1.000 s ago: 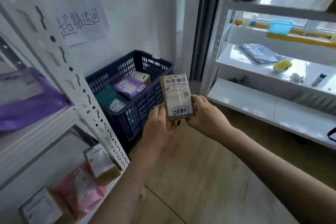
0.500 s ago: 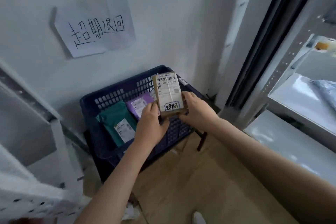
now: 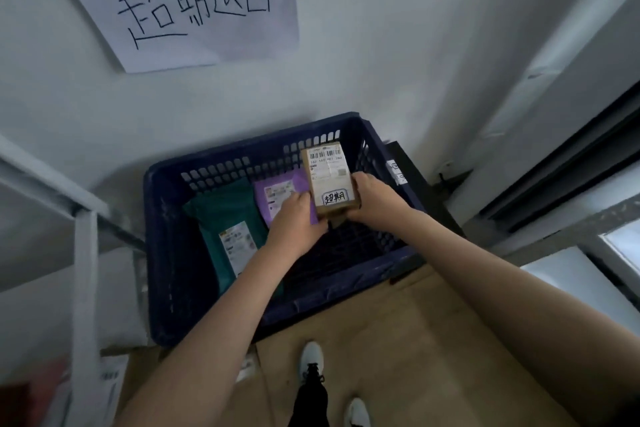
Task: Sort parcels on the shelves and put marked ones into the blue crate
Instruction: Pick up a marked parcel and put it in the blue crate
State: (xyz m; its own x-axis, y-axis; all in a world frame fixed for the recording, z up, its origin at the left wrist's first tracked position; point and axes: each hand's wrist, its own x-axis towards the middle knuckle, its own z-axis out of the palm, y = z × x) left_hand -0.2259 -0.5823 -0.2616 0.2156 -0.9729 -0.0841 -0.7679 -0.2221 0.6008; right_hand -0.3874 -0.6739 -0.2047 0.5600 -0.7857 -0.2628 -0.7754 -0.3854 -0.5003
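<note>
Both the left hand (image 3: 294, 222) and right hand (image 3: 375, 199), gripping the marked box (image 3: 329, 180), are now lowering it over the blue crate (image 3: 173, 253) at frame centre; release is likely next.

Single head-worn, wide-angle view, looking steeply down.
It faces a wall, close above a blue crate (image 3: 173, 253) on the floor (image 3: 433, 340), with both forearms reaching in from below.

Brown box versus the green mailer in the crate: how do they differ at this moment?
The brown box is rigid cardboard, held above the blue crate by the left hand and right hand; the green mailer is a soft bag lying on the crate floor. The box carries a handwritten boxed mark; none shows on the mailer. Both bear white shipping labels.
</note>
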